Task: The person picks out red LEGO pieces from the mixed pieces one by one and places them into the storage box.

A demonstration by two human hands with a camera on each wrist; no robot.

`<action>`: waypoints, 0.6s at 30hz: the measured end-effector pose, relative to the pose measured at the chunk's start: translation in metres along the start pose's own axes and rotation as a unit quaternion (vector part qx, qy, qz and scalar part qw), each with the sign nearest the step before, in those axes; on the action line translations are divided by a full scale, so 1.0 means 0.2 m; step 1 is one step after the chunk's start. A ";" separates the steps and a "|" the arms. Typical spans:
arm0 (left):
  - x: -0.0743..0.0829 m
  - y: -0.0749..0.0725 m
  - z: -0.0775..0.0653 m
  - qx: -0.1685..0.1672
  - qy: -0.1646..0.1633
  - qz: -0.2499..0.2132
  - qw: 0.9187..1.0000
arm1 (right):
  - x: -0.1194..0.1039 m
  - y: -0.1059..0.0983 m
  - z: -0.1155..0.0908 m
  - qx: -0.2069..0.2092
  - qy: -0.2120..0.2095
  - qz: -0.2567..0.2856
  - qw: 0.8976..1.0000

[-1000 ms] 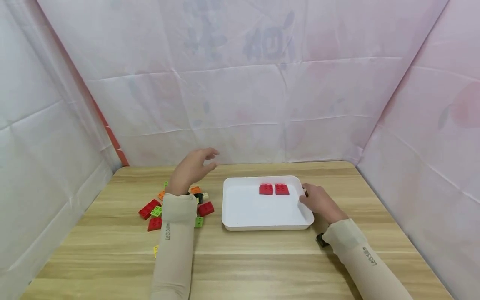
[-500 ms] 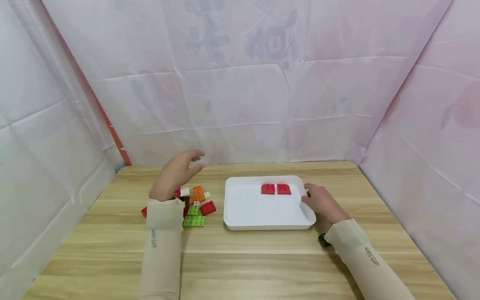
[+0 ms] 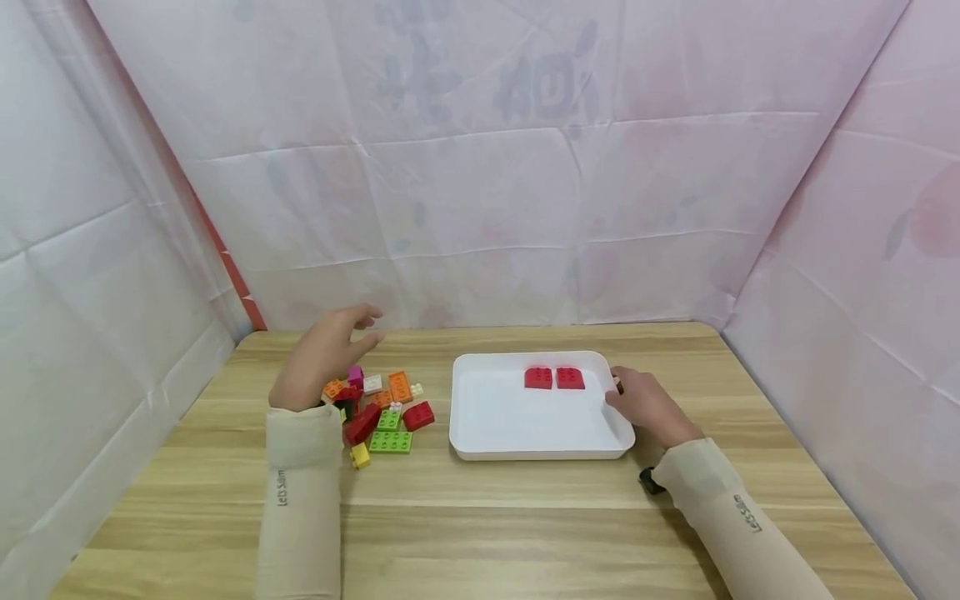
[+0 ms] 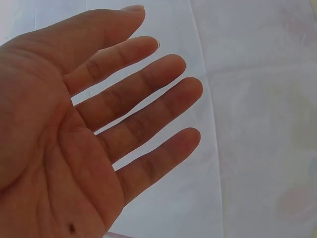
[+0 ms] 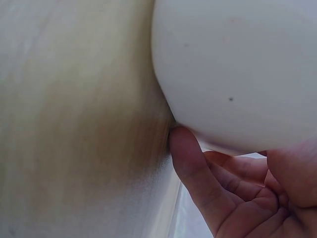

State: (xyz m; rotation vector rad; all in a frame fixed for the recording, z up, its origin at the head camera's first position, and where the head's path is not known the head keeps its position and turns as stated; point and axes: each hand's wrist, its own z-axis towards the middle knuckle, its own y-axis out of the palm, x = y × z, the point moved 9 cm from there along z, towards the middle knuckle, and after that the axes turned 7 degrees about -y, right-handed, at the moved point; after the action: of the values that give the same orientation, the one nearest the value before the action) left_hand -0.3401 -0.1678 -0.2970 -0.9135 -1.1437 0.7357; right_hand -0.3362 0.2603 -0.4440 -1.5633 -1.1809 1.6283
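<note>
My left hand [image 3: 322, 357] hangs in the air above the far left part of the table. In the left wrist view, its fingers [image 4: 143, 126] are spread and fairly straight, with nothing in them. Beneath it lies a pile of toy building bricks, including a red brick [image 3: 418, 415], a green brick [image 3: 391, 442], a yellow brick [image 3: 361, 455] and an orange brick [image 3: 400, 387]; the forearm hides part of the pile. My right hand [image 3: 648, 407] grips the right edge of a white tray [image 3: 517, 429]. Two red bricks [image 3: 570, 378] lie side by side near the tray's far edge.
The wooden table [image 3: 480, 533] carries everything. Pale printed cloth [image 3: 480, 192] walls in its back and both sides. A black band [image 3: 651, 481] shows at the right wrist.
My left hand has moved left, away from the tray, uncovering more of the brick pile. My right hand stays on the tray edge, and the two red bricks lie as before.
</note>
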 end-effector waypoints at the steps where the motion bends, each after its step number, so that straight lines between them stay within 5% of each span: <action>1: -0.01 0.00 0.00 0.000 0.001 -0.001 1.000 | 0.00 0.00 0.00 0.000 -0.001 0.000 1.000; 18: -0.29 -0.02 -0.12 -0.036 -0.064 0.019 0.997 | -0.02 0.00 0.01 -0.005 -0.002 -0.002 1.000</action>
State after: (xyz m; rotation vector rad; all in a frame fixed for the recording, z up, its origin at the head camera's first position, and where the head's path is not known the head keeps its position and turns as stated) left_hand -0.3323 -0.2252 -0.3219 -0.9603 -1.2756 0.7970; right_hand -0.3376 0.2576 -0.4418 -1.5632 -1.1959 1.6255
